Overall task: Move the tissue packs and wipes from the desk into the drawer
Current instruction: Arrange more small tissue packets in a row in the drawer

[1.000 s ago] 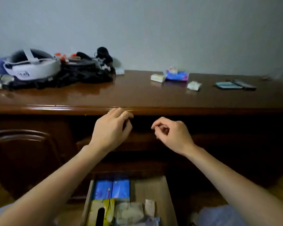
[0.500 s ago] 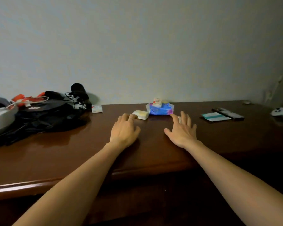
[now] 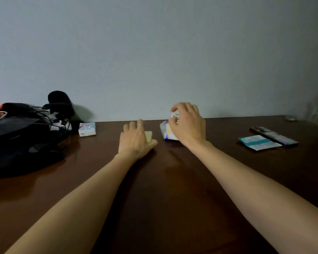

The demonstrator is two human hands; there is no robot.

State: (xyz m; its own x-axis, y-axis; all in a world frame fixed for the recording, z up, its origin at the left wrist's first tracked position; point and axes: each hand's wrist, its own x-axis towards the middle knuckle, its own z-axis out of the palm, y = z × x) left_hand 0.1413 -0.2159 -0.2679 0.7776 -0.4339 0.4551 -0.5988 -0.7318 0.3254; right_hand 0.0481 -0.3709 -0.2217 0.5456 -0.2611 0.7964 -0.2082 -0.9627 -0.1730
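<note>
My left hand (image 3: pixel 136 141) grips the yellow pack (image 3: pixel 148 136); my right hand (image 3: pixel 188 125) clutches the wipes (image 3: pixel 166 132). Squeeze firmly, lift together.

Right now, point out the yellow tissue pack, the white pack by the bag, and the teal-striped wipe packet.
yellow tissue pack (image 3: pixel 148 136), head view, corner showing beside the left hand.
white pack (image 3: pixel 87 129), head view, top face.
teal-striped wipe packet (image 3: pixel 259 142), head view, its stripe.
</note>
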